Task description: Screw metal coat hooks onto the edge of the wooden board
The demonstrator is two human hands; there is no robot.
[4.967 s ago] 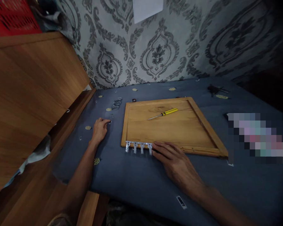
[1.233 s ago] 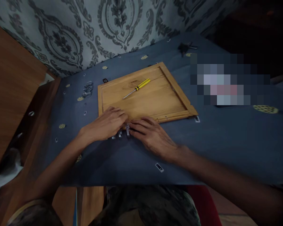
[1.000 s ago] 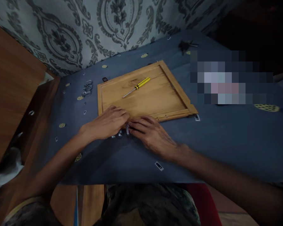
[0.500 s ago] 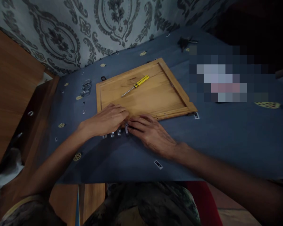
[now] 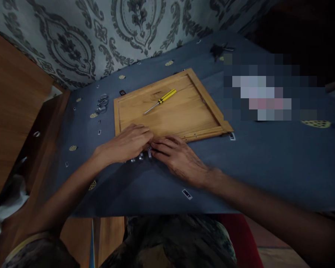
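Nearest to the camera is the camouflage clothing (image 5: 167, 242) of the person, and beside it, to the right, a red surface (image 5: 242, 238) shows below the table edge. The table is covered with a dark blue cloth (image 5: 268, 167), which has yellow printed spots and small white labels; one label (image 5: 187, 194) lies in front of the right hand (image 5: 177, 158).

This right hand rests at the near edge of a wooden panel (image 5: 170, 115). Its fingers are pressed together and their tips reach the last of several metal hooks (image 5: 141, 156); I cannot tell if they pinch it. The left hand (image 5: 128, 141) comes from the other side, just beside the right one, with fingers curled down over the same edge. Its fingertips are hidden, so I cannot tell what they pinch. The hooks stick out from under the left hand, toward the person.

The panel lies flat on the cloth, with a raised frame around its middle, and a few small dark holes (image 5: 194, 135) are in the near frame, to the right of the hands. On the panel lies a yellow-handled screwdriver (image 5: 160, 101), its tip toward the left hand.

Left of the panel, apart from it, is a small heap of metal rings (image 5: 102, 104). Farther away, a black object (image 5: 220, 50) lies near the wall with patterned wallpaper (image 5: 139, 22).
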